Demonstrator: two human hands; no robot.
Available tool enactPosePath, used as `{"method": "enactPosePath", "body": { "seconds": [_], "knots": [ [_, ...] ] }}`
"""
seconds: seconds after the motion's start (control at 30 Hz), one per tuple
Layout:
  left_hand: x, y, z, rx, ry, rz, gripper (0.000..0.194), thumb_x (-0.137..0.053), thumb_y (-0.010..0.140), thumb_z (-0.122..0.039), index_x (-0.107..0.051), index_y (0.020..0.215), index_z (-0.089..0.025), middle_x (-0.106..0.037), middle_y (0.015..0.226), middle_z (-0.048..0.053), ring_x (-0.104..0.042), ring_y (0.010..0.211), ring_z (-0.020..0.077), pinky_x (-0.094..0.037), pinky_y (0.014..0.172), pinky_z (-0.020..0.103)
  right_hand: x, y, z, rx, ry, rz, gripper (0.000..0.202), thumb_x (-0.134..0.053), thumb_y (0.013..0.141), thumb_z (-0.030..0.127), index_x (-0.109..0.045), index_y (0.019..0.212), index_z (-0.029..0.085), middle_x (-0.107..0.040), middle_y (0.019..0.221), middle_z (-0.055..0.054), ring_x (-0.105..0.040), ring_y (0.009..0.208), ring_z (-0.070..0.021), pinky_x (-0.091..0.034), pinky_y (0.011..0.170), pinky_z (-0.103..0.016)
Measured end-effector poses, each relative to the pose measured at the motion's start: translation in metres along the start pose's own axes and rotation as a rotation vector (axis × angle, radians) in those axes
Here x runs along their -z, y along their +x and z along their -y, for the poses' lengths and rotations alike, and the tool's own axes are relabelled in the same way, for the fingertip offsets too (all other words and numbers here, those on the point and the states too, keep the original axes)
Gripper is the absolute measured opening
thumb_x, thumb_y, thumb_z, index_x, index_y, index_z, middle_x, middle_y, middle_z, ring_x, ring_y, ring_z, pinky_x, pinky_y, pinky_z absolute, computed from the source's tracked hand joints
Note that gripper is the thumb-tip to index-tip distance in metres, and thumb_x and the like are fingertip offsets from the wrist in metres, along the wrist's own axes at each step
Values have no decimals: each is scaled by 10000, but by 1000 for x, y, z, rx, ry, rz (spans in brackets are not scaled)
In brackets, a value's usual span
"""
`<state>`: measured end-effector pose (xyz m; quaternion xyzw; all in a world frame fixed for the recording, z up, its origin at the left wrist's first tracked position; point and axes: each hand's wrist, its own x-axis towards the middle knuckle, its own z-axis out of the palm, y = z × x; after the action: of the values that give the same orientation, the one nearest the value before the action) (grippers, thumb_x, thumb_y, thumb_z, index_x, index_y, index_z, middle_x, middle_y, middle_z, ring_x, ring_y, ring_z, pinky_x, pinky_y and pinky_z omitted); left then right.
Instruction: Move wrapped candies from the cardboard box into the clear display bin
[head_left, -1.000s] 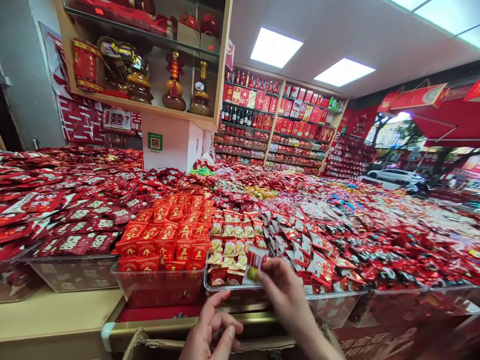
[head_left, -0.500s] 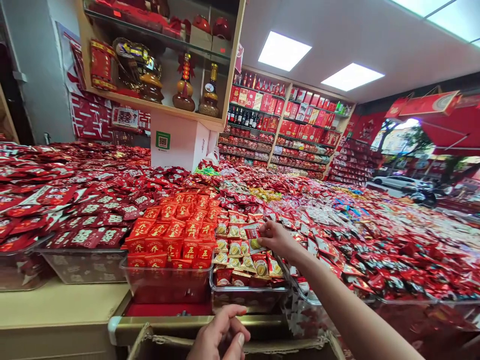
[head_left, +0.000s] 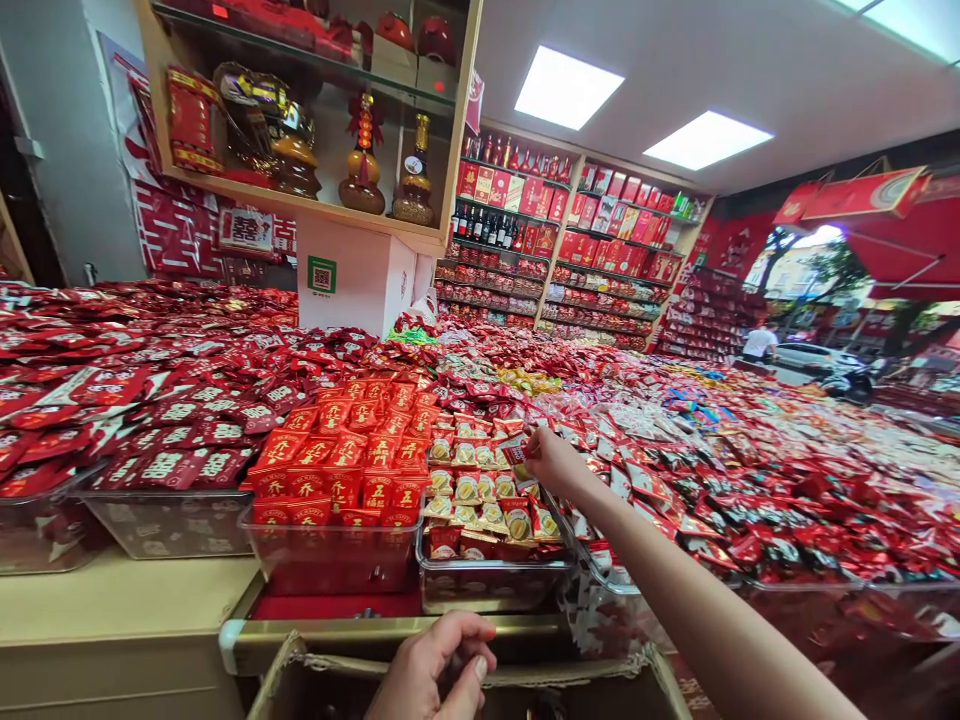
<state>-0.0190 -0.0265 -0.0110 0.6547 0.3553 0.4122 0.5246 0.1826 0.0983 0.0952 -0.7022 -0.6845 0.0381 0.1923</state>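
My right hand [head_left: 559, 465] reaches over the tray of yellow-and-red wrapped sweets [head_left: 480, 565]. Its fingers pinch a small red-and-white packet [head_left: 514, 449] at the tray's back right corner. The packets in this clear plastic tray stand in rows, each printed with a round pale yellow picture. Low in the middle, my left hand [head_left: 439, 665] hangs over the near part of an open cardboard box [head_left: 577, 672]. Its fingers are loosely curled, apart from the thumb, and nothing shows in them. Most of the box's inside is dark.
Left of the sweets tray stands a clear tray of red packets with gold characters [head_left: 337, 470]. Dark red packets [head_left: 180, 425] fill another tray further left. Heaped red packets [head_left: 765, 510] spread to the right. A wooden shelf cabinet [head_left: 315, 190] juts out overhead at the back left.
My right hand has drawn slightly up and right, and the packet in it is now tilted. My left hand has shifted a little to the left. A person has appeared outside.
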Motion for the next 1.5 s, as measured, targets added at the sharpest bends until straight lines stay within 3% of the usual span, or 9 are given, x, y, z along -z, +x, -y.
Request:
{"method": "enactPosePath", "body": {
  "seconds": [0.17, 0.37, 0.57, 0.7, 1.1, 1.5],
  "knots": [
    [-1, -1, 1, -56, 134, 11, 168, -497, 749, -237, -584, 883, -183, -601, 695, 19, -535, 564, 110, -445, 521, 182, -2, 17, 0, -61, -204, 78, 390, -531, 636, 87, -451, 1018, 76, -628, 905, -186, -601, 799, -263, -396, 564, -284],
    [-1, -1, -2, -110, 286, 58, 161, -477, 745, -212, -594, 852, -182, -591, 643, 5, -515, 531, 98, -408, 486, 157, -3, 14, 11, -19, -361, 151, 230, -492, 688, 93, -606, 888, 104, -619, 954, -188, -593, 893, -284, -444, 665, -326],
    [1, 0, -8, -132, 374, 112, 145, -468, 745, -202, -589, 821, -178, -579, 627, 0, -502, 542, 100, -383, 479, 152, -16, 10, 12, 73, -393, 149, 269, -426, 752, 135, -615, 944, 139, -586, 1014, -170, -600, 876, -230, -456, 698, -302],
    [2, 0, -12, -120, 474, 198, 152, -463, 748, -178, -596, 822, -175, -586, 639, 2, -501, 546, 102, -379, 486, 156, -23, 10, 4, 71, -409, 145, 284, -416, 740, 92, -640, 915, 95, -619, 944, -198, -600, 877, -252, -452, 707, -310],
    [1, 0, -19, -110, 612, 272, 191, -476, 711, -119, -622, 826, -163, -648, 723, 22, -556, 619, 110, -402, 553, 150, -11, 7, -1, 114, -423, 105, 242, -545, 685, 231, -652, 848, 88, -665, 884, -169, -608, 840, -249, -449, 695, -279],
    [4, 5, -3, -163, 597, 338, 231, -474, 684, -105, -646, 813, -190, -674, 740, 15, -559, 616, 100, -404, 563, 144, -17, 0, 29, 34, -466, 43, 263, -429, 718, 16, -658, 822, 92, -677, 847, -180, -638, 804, -261, -473, 610, -306]
  ]
}}
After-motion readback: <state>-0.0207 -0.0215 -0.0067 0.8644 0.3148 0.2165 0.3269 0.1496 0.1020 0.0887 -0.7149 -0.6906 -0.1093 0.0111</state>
